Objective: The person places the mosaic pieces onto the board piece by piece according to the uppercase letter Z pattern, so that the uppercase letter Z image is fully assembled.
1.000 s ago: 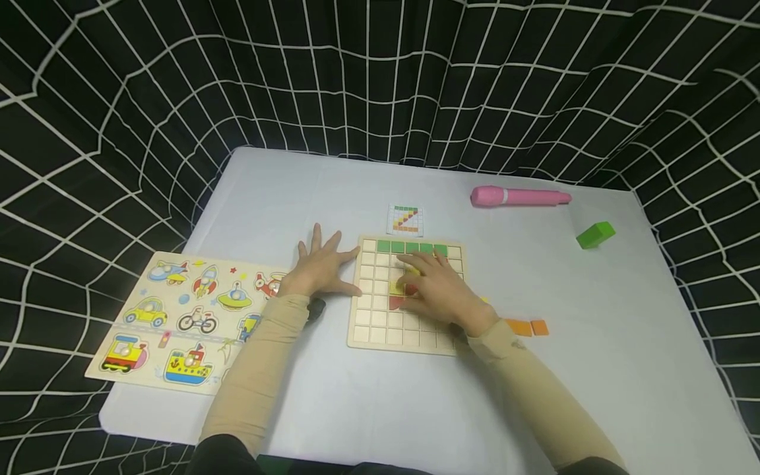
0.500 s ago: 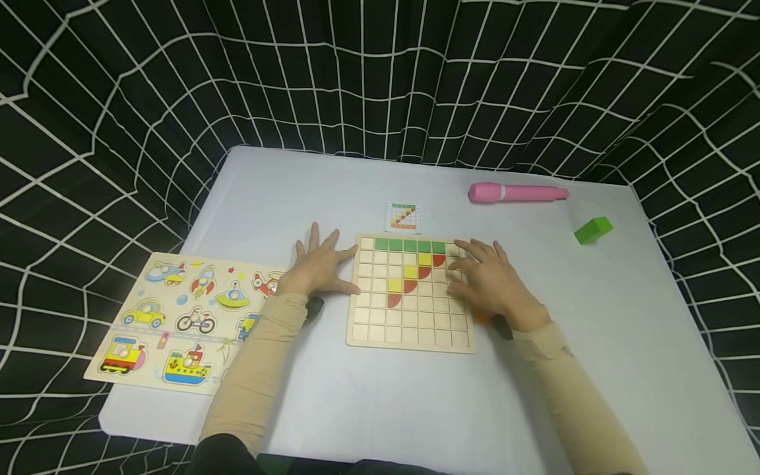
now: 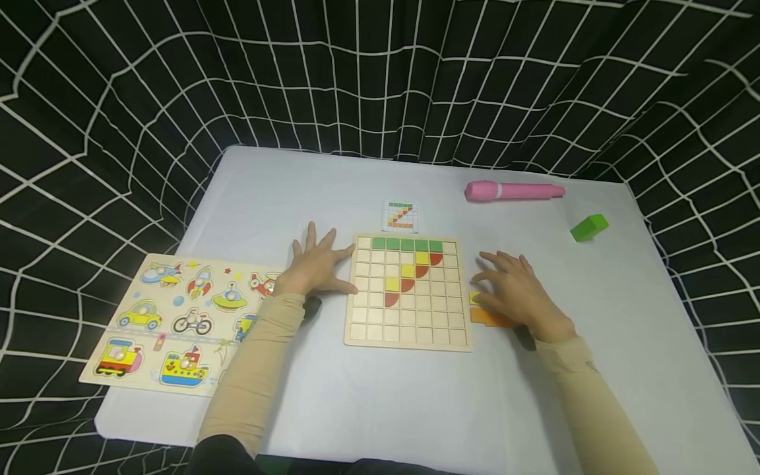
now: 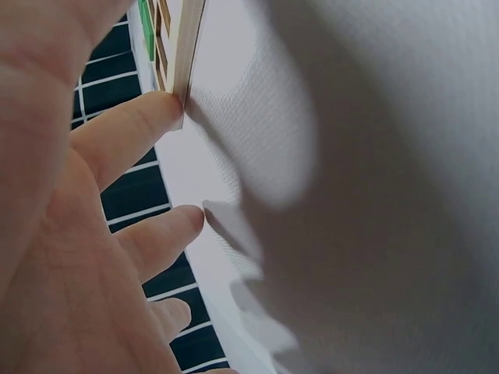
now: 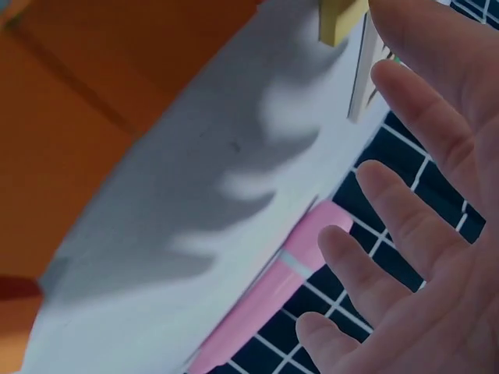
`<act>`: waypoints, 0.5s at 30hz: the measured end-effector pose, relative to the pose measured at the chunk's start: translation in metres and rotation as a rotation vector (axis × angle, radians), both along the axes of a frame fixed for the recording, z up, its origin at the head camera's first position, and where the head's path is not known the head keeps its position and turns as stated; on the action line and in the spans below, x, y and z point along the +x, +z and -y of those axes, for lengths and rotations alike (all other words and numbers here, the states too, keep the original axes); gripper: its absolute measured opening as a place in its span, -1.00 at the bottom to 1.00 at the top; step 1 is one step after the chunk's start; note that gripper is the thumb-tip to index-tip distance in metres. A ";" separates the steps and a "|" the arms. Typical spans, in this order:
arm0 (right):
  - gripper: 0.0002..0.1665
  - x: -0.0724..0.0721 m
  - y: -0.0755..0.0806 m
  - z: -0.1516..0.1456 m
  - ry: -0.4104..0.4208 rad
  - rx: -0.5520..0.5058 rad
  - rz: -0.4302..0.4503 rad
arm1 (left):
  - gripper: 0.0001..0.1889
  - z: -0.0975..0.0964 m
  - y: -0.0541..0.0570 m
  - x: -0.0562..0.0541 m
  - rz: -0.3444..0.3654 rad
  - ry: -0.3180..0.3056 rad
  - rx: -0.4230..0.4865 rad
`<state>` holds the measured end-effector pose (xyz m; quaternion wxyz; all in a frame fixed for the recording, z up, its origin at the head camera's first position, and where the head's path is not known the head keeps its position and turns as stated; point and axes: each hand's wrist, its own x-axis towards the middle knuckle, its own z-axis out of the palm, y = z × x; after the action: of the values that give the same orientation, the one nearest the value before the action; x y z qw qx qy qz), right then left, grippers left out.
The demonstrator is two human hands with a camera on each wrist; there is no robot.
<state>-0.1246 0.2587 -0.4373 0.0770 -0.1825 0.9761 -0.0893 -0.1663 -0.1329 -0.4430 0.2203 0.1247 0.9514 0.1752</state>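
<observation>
A wooden grid board (image 3: 410, 336) lies mid-table with a row of green squares (image 3: 407, 245) near its top. Below them, three yellow squares (image 3: 408, 271) and several red quarter-circles (image 3: 392, 300) step down diagonally to the left. Spread wide, my left hand (image 3: 315, 267) touches the board's left edge with thumb and index finger. My right hand (image 3: 513, 290) hovers right of the board, fingers extended, over a yellow square block (image 3: 473, 298) and orange blocks (image 3: 483, 316). In the right wrist view a fingertip is right at the yellow block (image 5: 340, 22).
A printed pattern card (image 3: 400, 217) lies behind the board. At left is a vehicle picture puzzle (image 3: 133, 290), partly under the left forearm. A pink stick-like object (image 3: 516, 191) and a green block (image 3: 589, 227) lie at the back right. Dark gridded cloth (image 3: 380, 79) surrounds the table.
My right hand has moved off the board to the right, toward the yellow and orange blocks, uncovering the red and yellow pieces. The left hand stays at the board's edge.
</observation>
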 end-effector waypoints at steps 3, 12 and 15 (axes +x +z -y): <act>-0.64 0.003 0.000 -0.003 -0.006 -0.005 0.010 | 0.07 0.000 0.000 0.000 0.000 -0.002 -0.002; -0.64 0.006 -0.002 -0.007 -0.007 0.003 0.066 | 0.07 0.001 -0.003 -0.002 -0.004 -0.002 -0.010; -0.63 0.006 -0.005 -0.007 0.001 -0.001 0.057 | 0.07 0.001 -0.003 -0.002 -0.006 -0.005 -0.013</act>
<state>-0.1189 0.2656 -0.4420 0.1050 -0.1802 0.9734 -0.0950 -0.1681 -0.1344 -0.4461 0.2188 0.1259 0.9529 0.1680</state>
